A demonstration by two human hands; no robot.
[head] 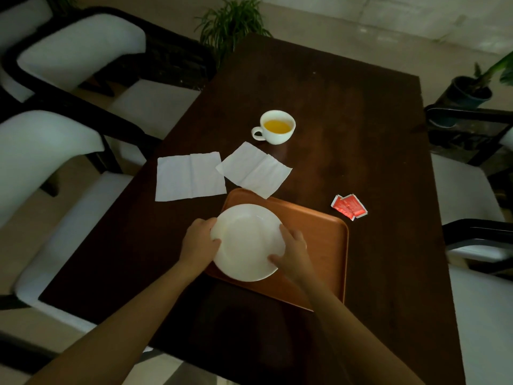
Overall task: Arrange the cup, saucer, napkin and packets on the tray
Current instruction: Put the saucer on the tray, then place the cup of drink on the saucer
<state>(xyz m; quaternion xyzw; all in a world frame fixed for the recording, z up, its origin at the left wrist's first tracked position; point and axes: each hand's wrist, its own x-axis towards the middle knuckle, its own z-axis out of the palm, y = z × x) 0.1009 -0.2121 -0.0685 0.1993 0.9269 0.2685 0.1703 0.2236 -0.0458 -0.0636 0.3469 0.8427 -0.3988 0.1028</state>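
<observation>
A white saucer (247,241) is over the left part of an orange-brown tray (324,240); whether it rests on the tray or is held just above it I cannot tell. My left hand (198,241) grips the saucer's left rim and my right hand (294,252) grips its right rim. A white cup (276,127) with yellow liquid stands further back on the table. Two unfolded white napkins lie between cup and tray: one napkin (188,176) on the left, the other napkin (254,169) overlapping the tray's far edge. Two red packets (349,207) lie right of the tray.
The dark wooden table (347,120) is ringed by white-cushioned black chairs: two chairs (50,151) on the left and one (477,245) on the right. Potted plants stand beyond the table's far end (230,23) and at the right (469,93).
</observation>
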